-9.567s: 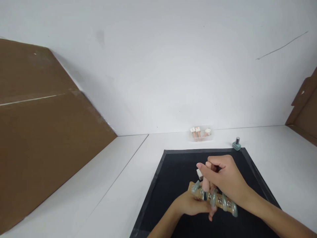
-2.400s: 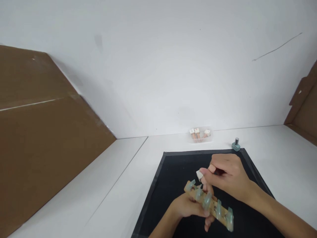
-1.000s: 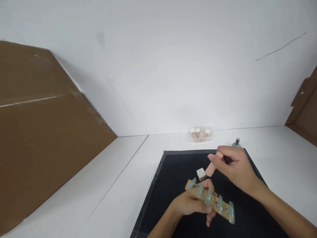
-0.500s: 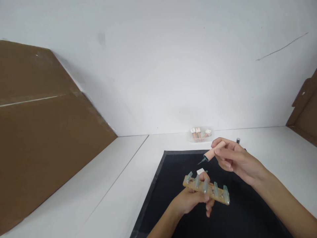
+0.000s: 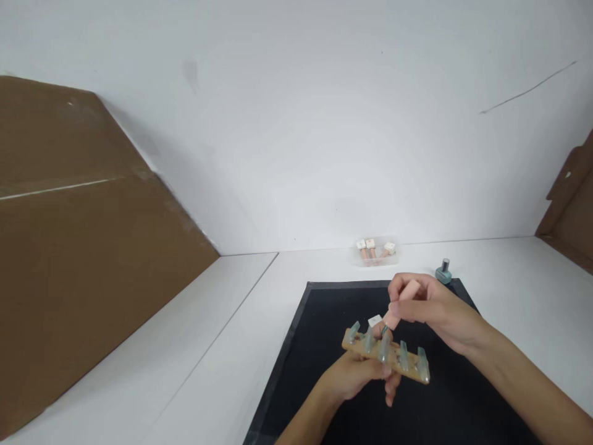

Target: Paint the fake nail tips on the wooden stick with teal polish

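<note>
My left hand (image 5: pixel 349 376) holds a small wooden board (image 5: pixel 393 356) tilted above the mat, its fingers wrapped around from below. Several pale green false nails (image 5: pixel 384 349) stand in a row along the board. A white square nail polish bottle (image 5: pixel 374 321) shows just behind the board, by the fingers of that hand; most of it is hidden. Pinched in my right hand (image 5: pixel 433 312) is a nail polish brush (image 5: pixel 402 304) with a pink cap for a handle. It points down and left, its tip at the upper end of the middle false nail.
A black mat (image 5: pixel 331 303) lies on the white table (image 5: pixel 241 309). Behind it stands a clear tub (image 5: pixel 377 261) with white-and-pink bottles. A teal bottle with a silver cap (image 5: pixel 443 272) is at the mat's back right edge. Cardboard panels (image 5: pixel 83 247) flank both sides.
My right hand has brought the brush down and slightly left, from above the board to the middle false nail. More of the teal bottle shows. My left hand keeps still.
</note>
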Demonstrator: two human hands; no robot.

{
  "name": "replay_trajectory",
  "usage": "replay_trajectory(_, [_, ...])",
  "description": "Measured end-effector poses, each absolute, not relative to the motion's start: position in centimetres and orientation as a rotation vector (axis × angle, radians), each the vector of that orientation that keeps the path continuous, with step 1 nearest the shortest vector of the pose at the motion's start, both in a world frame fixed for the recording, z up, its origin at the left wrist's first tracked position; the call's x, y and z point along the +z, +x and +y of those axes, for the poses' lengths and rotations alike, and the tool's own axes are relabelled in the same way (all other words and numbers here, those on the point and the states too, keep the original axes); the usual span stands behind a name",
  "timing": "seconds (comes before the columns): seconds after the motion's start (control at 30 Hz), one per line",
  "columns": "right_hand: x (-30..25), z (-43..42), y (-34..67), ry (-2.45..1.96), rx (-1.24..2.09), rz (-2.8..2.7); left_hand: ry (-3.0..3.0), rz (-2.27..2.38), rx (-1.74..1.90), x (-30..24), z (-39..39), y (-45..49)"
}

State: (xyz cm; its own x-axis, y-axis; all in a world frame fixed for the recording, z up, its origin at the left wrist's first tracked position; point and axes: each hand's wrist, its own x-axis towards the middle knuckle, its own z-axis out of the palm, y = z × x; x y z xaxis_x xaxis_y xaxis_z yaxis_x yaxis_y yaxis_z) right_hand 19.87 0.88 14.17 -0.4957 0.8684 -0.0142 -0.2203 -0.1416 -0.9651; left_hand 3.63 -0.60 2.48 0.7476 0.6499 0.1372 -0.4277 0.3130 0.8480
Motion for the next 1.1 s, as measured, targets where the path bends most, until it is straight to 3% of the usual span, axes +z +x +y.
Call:
replay_trajectory(0.43, [14.10,0.32,19.63,-0.805,1.776,-1.579,1.018,0.373,0.669,3.02,-0.70,3.66])
replay_trajectory(1.1, [14.82,0.24,20.06,-0.907,1.479,-1.903,1.008,0.284,0.679,2.97,-0.64,3.52])
